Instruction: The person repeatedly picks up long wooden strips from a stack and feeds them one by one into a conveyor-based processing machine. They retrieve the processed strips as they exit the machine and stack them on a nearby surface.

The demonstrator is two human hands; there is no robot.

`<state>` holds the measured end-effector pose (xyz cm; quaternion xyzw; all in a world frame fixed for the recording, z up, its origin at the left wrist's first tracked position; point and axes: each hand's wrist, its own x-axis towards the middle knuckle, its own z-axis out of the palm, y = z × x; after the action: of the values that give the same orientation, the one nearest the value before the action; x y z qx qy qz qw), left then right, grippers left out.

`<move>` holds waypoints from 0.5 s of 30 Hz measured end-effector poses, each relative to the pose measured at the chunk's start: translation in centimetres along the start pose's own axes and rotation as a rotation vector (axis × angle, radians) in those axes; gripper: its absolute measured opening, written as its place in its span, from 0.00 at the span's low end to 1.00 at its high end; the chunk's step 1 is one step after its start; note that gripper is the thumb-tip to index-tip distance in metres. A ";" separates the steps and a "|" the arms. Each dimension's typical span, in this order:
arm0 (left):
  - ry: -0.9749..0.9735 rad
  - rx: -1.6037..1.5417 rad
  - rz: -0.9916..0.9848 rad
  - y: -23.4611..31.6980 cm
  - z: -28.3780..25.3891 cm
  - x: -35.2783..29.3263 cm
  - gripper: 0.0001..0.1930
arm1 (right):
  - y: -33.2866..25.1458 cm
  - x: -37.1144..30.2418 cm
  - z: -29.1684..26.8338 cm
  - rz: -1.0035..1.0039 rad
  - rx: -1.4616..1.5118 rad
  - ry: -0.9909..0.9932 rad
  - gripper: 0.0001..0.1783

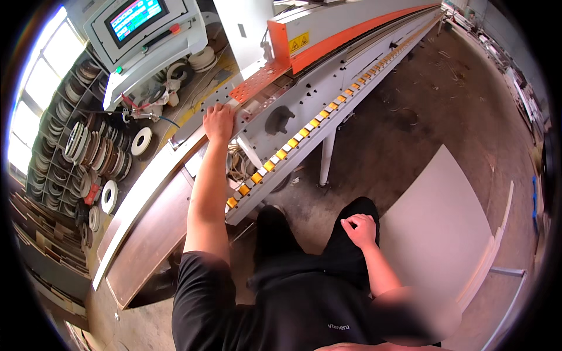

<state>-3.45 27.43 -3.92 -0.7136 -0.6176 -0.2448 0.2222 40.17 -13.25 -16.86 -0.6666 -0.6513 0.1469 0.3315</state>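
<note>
My left hand (219,121) reaches forward to the machine's infeed, its fingers closed over a long narrow white board (140,202). That board lies along the machine's guide and runs back toward me at the left, over a brown tabletop (149,234). Just ahead of the hand is a perforated orange guard plate (257,82) on the edge banding machine (345,35). My right hand (359,230) hangs by my right thigh, fingers curled in, with nothing visible in them.
A rail of yellow and white rollers (293,142) runs along the machine's near side. Beyond it, a control panel with a lit screen (136,20) stands at the far left. Rolls of edge banding (96,149) fill a rack at left. A large pale panel (436,225) stands at right.
</note>
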 end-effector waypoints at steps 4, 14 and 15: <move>0.008 0.001 0.058 -1.0 -0.3 -0.8 0.12 | 0.1 -1.0 -0.3 0.016 0.018 0.020 0.15; -0.006 -0.079 -0.041 -11.7 -9.3 -11.7 0.14 | 0.4 -2.3 -1.1 0.014 0.076 0.063 0.11; -0.006 -0.047 -0.045 -13.3 -10.7 -13.2 0.14 | 0.1 -2.2 -1.2 0.015 0.071 0.055 0.11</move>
<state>-19.01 12.45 -3.61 -0.7053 -0.6281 -0.2621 0.1983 40.78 -15.67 -16.56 -0.6631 -0.6312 0.1542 0.3716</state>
